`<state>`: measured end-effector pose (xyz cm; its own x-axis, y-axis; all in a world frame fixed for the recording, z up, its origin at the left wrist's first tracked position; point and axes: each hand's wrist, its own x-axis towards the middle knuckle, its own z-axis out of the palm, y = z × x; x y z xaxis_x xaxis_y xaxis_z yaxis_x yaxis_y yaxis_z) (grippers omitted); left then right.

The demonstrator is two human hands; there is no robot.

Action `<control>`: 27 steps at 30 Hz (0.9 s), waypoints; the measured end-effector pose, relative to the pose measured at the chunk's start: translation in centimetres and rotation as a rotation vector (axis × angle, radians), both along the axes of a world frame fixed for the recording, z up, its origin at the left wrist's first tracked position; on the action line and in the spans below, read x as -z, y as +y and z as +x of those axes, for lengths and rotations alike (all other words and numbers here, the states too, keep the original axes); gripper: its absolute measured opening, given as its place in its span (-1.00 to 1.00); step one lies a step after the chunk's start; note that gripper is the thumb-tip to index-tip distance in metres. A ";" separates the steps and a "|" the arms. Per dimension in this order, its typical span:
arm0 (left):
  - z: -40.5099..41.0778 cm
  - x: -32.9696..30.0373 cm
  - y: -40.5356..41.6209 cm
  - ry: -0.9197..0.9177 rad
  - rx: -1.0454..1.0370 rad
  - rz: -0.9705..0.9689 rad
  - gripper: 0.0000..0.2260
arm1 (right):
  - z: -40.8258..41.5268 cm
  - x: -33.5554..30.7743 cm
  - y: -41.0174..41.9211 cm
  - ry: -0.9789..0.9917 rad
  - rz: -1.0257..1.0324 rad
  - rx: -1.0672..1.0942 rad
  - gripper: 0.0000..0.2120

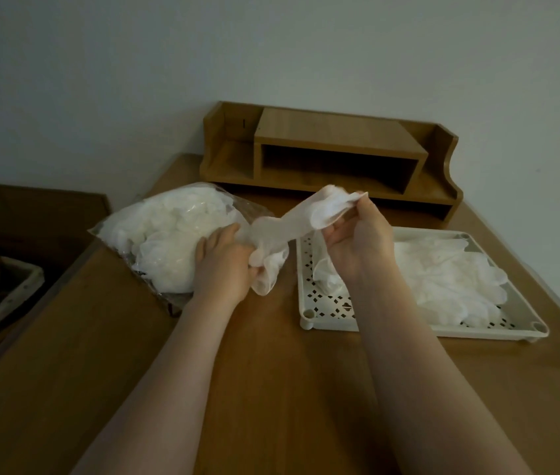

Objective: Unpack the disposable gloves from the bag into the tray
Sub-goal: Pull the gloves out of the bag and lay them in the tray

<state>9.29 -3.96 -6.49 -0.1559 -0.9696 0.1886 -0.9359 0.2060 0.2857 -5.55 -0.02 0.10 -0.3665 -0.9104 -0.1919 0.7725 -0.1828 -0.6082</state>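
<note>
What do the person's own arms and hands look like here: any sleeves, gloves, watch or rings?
Both forearms are bare as far as the frame shows; no sleeve edge is visible. The left hand and right hand wear no gloves. No watch, bracelet or ring shows on the visible sides, though the dim light hides fine detail.

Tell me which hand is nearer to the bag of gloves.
Left. The left hand rests against the bag at its open end, gripping a glove. The right hand is off to the bag's right, above the tray.

Glossy plastic bag [169, 231], wooden table [271, 389]
</note>
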 end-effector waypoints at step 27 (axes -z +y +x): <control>-8.8 -13.7 8.5 0.685 0.604 -0.001 -0.93 | -7.7 -6.4 9.0 0.985 -0.110 0.134 -0.68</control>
